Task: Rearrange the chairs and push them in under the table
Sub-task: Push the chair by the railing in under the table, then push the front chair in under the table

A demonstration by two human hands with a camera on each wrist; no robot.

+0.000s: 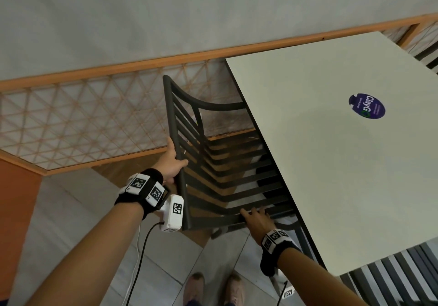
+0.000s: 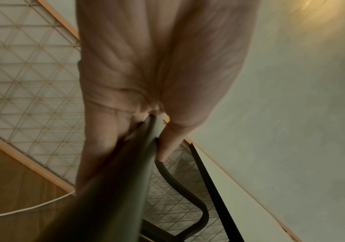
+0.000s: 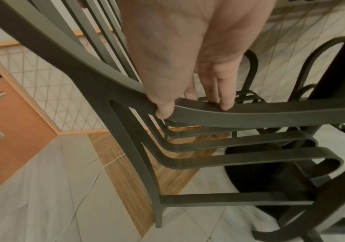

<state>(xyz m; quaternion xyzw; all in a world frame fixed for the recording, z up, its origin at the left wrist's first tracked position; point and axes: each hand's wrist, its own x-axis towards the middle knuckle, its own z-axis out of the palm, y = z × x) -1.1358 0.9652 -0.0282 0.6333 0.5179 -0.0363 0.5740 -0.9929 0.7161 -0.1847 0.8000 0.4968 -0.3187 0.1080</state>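
A dark grey slatted chair [image 1: 213, 163] stands at the left edge of the white table [image 1: 331, 175], the front of its seat hidden under the tabletop. My left hand [image 1: 176, 155] grips the top rail of the chair back, thumb on one side and fingers on the other. In the left wrist view that hand [image 2: 146, 81] is wrapped round the rail [image 2: 126, 188]. My right hand [image 1: 253, 213] holds the near armrest close to the table edge. The right wrist view shows the right hand [image 3: 188, 73] with thumb and fingers curled over the armrest [image 3: 271, 113].
A wooden-framed lattice partition [image 1: 83, 120] runs close behind the chair. Another slatted chair [image 1: 391, 277] sits at the table's near right side, and a third [image 1: 429, 56] at the far corner. The table's dark pedestal base [image 3: 256, 165] lies beneath. A white cable [image 3: 97, 172] crosses the floor.
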